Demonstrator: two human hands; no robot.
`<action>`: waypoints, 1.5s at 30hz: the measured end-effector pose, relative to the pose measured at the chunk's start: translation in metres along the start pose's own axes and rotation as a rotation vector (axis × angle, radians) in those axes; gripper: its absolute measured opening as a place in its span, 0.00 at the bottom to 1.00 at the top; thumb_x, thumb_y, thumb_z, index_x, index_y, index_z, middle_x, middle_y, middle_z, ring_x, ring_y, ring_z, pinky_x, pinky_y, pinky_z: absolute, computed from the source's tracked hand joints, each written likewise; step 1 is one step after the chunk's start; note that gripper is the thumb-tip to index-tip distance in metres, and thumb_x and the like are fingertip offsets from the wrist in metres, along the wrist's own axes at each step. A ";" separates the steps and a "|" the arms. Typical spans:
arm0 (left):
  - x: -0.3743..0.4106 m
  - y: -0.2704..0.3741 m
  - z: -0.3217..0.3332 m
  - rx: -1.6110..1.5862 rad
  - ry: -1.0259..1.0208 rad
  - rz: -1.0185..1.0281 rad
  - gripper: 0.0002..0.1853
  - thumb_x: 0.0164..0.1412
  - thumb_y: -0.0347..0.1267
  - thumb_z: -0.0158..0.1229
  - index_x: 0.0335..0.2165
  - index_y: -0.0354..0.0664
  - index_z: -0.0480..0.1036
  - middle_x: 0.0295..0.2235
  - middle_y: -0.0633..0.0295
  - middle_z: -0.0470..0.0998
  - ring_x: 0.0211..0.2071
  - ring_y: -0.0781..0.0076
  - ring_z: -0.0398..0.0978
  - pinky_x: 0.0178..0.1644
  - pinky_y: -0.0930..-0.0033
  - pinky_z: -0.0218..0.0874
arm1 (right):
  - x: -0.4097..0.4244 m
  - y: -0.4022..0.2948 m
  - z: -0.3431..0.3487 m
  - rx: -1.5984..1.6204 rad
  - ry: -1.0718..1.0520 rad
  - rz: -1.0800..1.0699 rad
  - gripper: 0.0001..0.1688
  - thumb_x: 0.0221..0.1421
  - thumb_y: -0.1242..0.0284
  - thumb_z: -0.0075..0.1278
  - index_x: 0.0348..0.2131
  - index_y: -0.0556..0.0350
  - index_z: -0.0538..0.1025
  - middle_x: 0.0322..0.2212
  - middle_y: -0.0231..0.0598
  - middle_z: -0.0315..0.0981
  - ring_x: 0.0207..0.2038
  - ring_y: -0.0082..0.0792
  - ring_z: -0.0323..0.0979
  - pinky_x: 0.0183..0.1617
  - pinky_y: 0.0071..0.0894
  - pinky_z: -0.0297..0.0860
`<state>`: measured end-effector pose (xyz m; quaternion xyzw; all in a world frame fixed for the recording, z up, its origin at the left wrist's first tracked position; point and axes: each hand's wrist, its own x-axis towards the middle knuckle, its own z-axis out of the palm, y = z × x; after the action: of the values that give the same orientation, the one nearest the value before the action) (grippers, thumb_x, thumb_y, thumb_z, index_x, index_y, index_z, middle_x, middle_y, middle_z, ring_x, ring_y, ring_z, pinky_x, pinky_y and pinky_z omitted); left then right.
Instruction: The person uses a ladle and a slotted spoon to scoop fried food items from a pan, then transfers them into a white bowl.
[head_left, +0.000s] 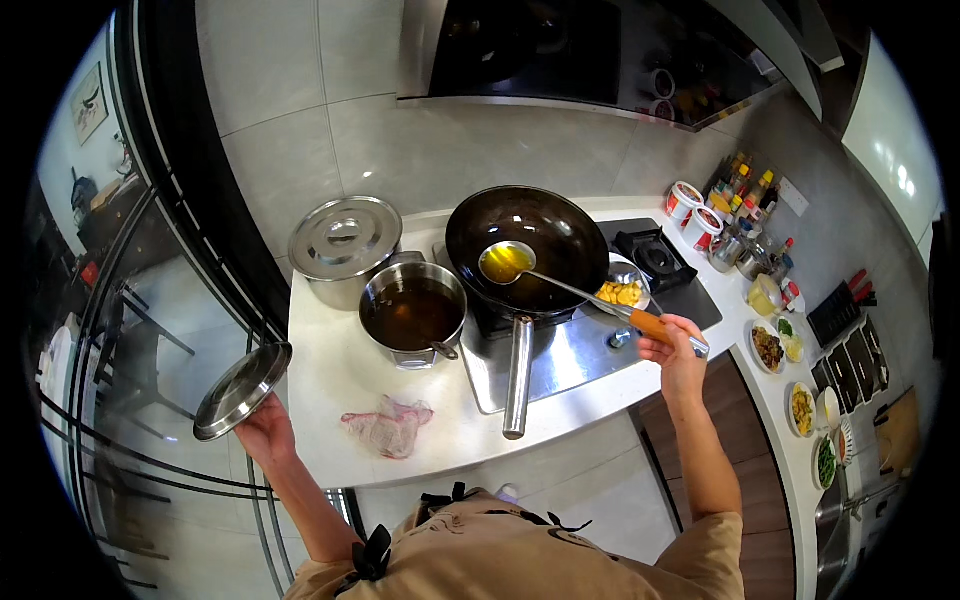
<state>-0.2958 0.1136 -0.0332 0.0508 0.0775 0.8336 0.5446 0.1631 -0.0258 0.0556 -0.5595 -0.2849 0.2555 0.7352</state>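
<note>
My right hand (679, 360) grips the wooden handle of a metal ladle (508, 262), whose bowl holds yellow oil above the left side of a dark wok (559, 217). The wok sits on the stove's left burner, its metal handle (519, 375) pointing at me. At the far left my left hand (268, 431) holds a steel lid (244, 390), tilted, beyond the counter's edge. Between the hands, an uncovered steel pot (412, 307) contains dark liquid, with a small utensil's end over its rim. A bowl of yellow slices (624, 291) stands right of the wok, partly behind the ladle handle.
A large lidded steel pot (345, 247) stands behind the uncovered one. A crumpled mesh cloth (390, 429) lies near the front edge. Rightward are the second burner (658, 259), tubs (684, 201), bottles, plates of food (768, 346) and a knife holder (832, 311). A range hood (525, 52) hangs above.
</note>
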 end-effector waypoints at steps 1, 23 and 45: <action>0.001 0.001 -0.002 -0.008 -0.058 -0.018 0.16 0.54 0.32 0.43 0.39 0.32 0.62 0.40 0.53 0.66 0.42 0.61 0.65 0.46 0.63 0.58 | 0.000 -0.004 0.001 0.001 0.000 -0.002 0.10 0.48 0.74 0.38 0.32 0.62 0.66 0.24 0.46 0.68 0.21 0.32 0.70 0.23 0.23 0.68; 0.000 0.005 0.006 -0.013 -0.032 -0.003 0.15 0.54 0.33 0.42 0.39 0.34 0.62 0.39 0.55 0.67 0.42 0.63 0.65 0.45 0.66 0.60 | -0.031 -0.023 0.041 -0.112 -0.348 -0.074 0.09 0.46 0.77 0.38 0.31 0.63 0.65 0.22 0.49 0.67 0.22 0.34 0.70 0.24 0.24 0.69; -0.004 -0.018 0.015 0.021 0.092 -0.016 0.18 0.54 0.36 0.43 0.40 0.35 0.61 0.41 0.55 0.66 0.43 0.63 0.64 0.48 0.66 0.57 | -0.010 -0.018 0.013 -0.228 -0.235 -0.256 0.10 0.48 0.78 0.38 0.32 0.66 0.66 0.26 0.48 0.68 0.24 0.34 0.71 0.25 0.25 0.70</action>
<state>-0.2759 0.1183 -0.0219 0.0171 0.1116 0.8297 0.5466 0.1479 -0.0283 0.0740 -0.5648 -0.4646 0.1894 0.6552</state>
